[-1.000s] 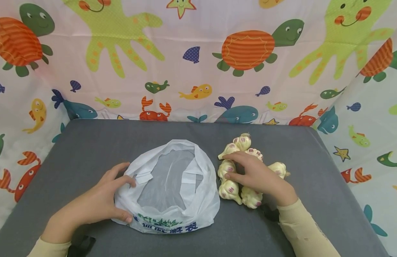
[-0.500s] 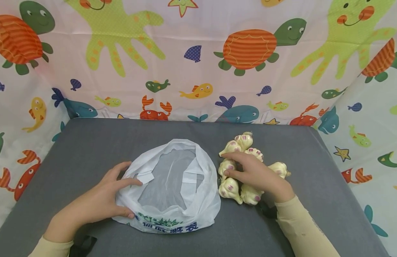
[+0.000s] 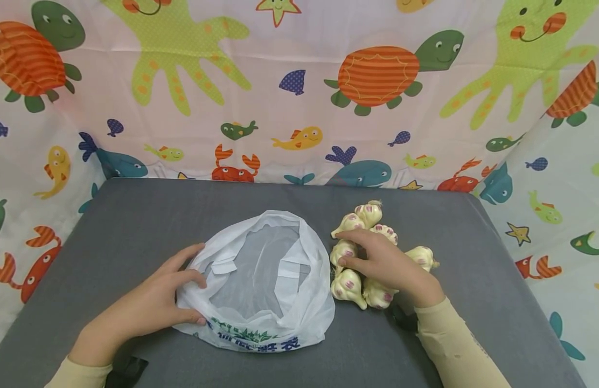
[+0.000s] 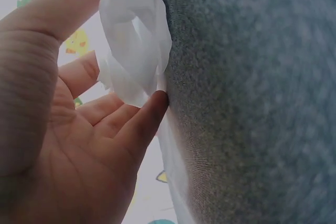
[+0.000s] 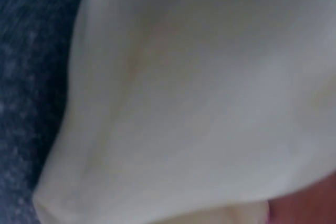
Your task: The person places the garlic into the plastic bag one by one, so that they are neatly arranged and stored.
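A white plastic bag (image 3: 260, 334) with green and dark blue print lies on the grey table, its mouth facing up. My left hand (image 3: 149, 299) is at the bag's left side, thumb and fingers spread and touching it. In the left wrist view, the bag's white film (image 4: 134, 40) lies between the thumb and relaxed fingers. My right hand (image 3: 387, 261) rests over several garlic bulbs (image 3: 348, 286), its index finger and thumb extended on either side of one garlic bulb (image 3: 343, 250). Its other fingers are hidden. A blurred pale garlic bulb (image 5: 199, 103) fills most of the right wrist view.
The dark grey tabletop (image 3: 193, 215) runs back to a curtain (image 3: 280, 64) printed with sea animals, which also borders both sides. One garlic bulb (image 3: 422, 257) lies to the right of my right hand. Dark straps (image 3: 127, 371) show near the wrists.
The bag and my left hand have shifted very slightly to the right in the head view. My right hand stays over the garlic, almost unmoved.
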Motion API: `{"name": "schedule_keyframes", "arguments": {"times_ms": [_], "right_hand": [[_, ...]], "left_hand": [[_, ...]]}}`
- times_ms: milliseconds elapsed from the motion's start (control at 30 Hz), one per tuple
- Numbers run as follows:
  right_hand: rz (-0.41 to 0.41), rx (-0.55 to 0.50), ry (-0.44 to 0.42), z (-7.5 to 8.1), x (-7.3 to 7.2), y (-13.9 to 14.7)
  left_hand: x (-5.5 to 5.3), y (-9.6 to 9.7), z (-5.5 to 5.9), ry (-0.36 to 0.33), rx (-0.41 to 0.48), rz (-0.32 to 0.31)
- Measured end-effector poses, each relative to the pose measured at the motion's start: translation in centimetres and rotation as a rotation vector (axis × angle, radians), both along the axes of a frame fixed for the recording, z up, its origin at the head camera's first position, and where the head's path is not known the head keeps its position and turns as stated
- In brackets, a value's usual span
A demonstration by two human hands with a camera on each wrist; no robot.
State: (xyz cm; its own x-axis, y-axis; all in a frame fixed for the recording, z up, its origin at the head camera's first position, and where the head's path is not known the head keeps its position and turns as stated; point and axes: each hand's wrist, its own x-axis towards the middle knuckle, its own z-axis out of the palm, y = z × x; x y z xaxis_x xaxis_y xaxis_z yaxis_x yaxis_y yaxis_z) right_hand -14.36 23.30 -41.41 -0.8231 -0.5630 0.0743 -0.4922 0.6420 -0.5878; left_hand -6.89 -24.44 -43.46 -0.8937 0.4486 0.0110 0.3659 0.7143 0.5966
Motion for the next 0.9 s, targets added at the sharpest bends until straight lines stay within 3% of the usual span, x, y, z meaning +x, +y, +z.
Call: {"name": "schedule_keyframes", "arguments": {"times_ms": [467,900], "right_hand": [[-0.06,-0.022,-0.017,0.5,0.4,0.1],[-0.075,-0.049,0.017,1.1,0.0,0.2]], "left_hand": [[-0.5,-1.1,-1.5,0.015,0.095,0.063],[-0.4,-0.7,-1.1,0.01,0.054,0.096]]}}
